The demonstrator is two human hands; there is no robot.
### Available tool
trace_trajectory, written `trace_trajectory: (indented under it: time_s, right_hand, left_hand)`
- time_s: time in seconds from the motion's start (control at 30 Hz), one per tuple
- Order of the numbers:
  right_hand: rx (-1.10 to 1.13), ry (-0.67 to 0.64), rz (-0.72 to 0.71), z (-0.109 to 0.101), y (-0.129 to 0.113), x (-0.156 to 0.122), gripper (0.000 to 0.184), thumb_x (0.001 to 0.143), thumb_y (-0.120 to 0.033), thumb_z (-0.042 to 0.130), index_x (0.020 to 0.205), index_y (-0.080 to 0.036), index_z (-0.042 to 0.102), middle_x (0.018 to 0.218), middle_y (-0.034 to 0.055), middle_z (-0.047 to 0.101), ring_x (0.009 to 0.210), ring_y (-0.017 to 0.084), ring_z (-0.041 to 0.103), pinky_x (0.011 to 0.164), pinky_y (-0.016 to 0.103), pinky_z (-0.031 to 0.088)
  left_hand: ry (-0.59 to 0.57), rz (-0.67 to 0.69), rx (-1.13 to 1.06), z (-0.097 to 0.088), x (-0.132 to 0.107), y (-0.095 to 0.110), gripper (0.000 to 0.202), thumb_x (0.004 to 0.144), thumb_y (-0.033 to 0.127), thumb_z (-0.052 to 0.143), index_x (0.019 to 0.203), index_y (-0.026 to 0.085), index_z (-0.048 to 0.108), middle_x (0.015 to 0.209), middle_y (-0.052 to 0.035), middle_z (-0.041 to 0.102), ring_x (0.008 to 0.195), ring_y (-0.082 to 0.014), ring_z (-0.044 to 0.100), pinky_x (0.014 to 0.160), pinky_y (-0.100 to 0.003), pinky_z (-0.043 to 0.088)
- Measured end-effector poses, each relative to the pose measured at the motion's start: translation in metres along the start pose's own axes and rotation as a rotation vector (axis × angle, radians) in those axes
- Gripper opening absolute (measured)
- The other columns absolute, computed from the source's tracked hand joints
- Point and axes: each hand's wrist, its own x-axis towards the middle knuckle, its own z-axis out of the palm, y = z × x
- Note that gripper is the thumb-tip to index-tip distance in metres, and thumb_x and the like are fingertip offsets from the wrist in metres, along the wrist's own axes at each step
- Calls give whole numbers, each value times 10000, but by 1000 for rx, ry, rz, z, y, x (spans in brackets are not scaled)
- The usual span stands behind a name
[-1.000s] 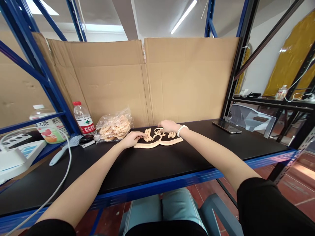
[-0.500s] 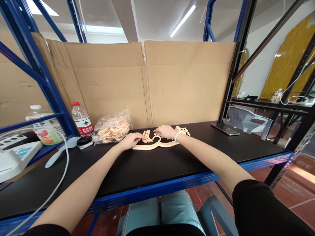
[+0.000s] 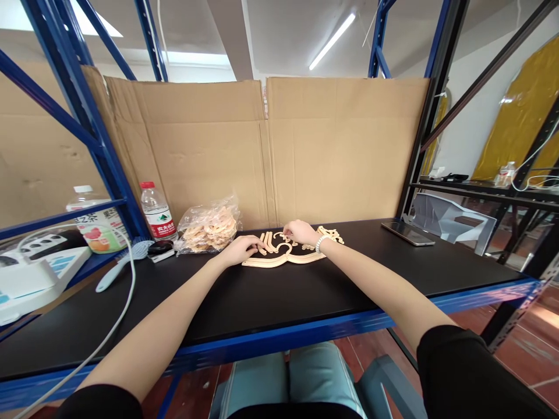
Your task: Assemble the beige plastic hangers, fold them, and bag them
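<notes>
Several pale wooden cut-out pieces [image 3: 279,256] lie on the black shelf top [image 3: 305,291] near the cardboard back wall. My left hand [image 3: 239,249] rests on the left end of a long curved piece, fingers curled down onto it. My right hand [image 3: 300,231], with a white bead bracelet at the wrist, has its fingers bent over small pieces just behind the curved one. More small pieces [image 3: 332,234] lie to the right of that wrist.
A clear bag of wooden parts [image 3: 209,227], a water bottle [image 3: 156,212], a black object and a pale brush [image 3: 120,265] sit at the left. A white cable [image 3: 105,331] crosses the left front. A phone [image 3: 406,233] lies at the right.
My right hand has drawn slightly left and back, uncovering the small pieces at its right. The left hand has stayed on the curved piece. The camera has shifted a little.
</notes>
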Motion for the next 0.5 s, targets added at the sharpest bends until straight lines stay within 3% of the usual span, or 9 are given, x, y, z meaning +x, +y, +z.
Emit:
trace_trajectory:
  time_s: [0.13,0.3,0.5]
  right_hand:
    - [40,97,60,-8,4,0,208,842,-102,535,916,-179,713,889,50,726,820,148,645,677,213,400]
    - [70,246,137,-23,6,-6,223,895,-155,477,961,-163,689,959,75,699,896,166,614,724,233,412]
    - [232,488,215,-34,3,-21,178,871,-207,531,927,-154,691,944,68,635,849,152,596,741,239,432]
  left_hand:
    - [4,20,-19,0,0,-1,259,794,171,509,944,195,719,979,-62,671,771,-155,625,753,-266,490]
    - [6,52,-39,1,3,-3,202,803,233,528,876,201,714,946,-64,658,751,-166,625,732,-274,495]
    - [29,54,-44,-2,4,1,135,794,208,524,769,198,657,906,-51,645,699,-155,614,706,-268,491]
